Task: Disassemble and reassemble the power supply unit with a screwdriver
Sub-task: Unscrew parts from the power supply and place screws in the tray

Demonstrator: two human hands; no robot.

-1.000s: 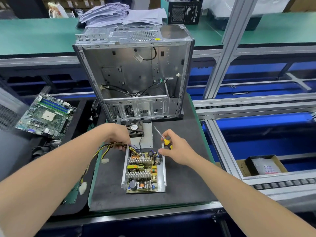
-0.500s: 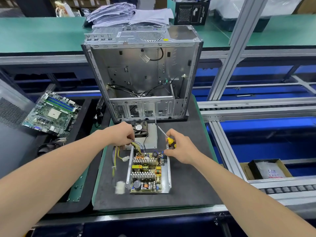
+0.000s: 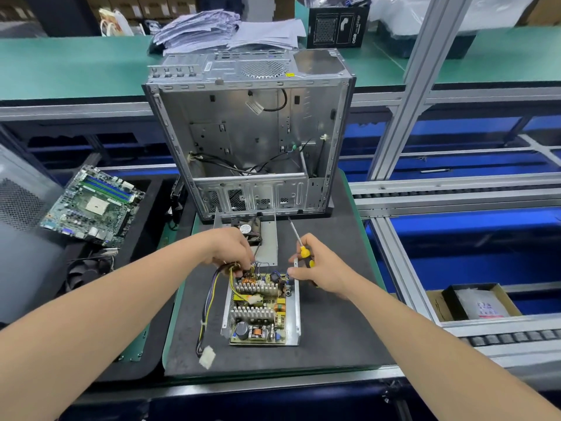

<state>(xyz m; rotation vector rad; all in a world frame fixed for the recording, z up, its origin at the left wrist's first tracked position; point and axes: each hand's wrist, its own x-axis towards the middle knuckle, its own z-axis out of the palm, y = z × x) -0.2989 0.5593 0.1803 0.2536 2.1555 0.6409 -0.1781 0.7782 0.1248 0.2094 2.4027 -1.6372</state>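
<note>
The opened power supply unit (image 3: 261,311) lies on the dark mat, its circuit board with heat sinks exposed in a metal tray. My left hand (image 3: 230,247) grips the wire bundle (image 3: 212,296) at the board's far left corner; the wires trail down to a white connector (image 3: 207,357). My right hand (image 3: 321,262) holds a yellow-and-black screwdriver (image 3: 300,244), shaft pointing up and away, while its fingertips touch the tray's far right corner. The unit's cover with the fan (image 3: 268,238) lies just beyond.
An empty computer case (image 3: 252,135) stands open at the mat's far end. A motherboard (image 3: 94,205) sits on a tray to the left. A cardboard box (image 3: 476,302) is at the right, beside conveyor rails. An aluminium post (image 3: 406,95) rises at right.
My left hand pulled the wire bundle from the left side in over the board's far corner, and the white connector swung down toward me. My right hand stayed at the tray's corner.
</note>
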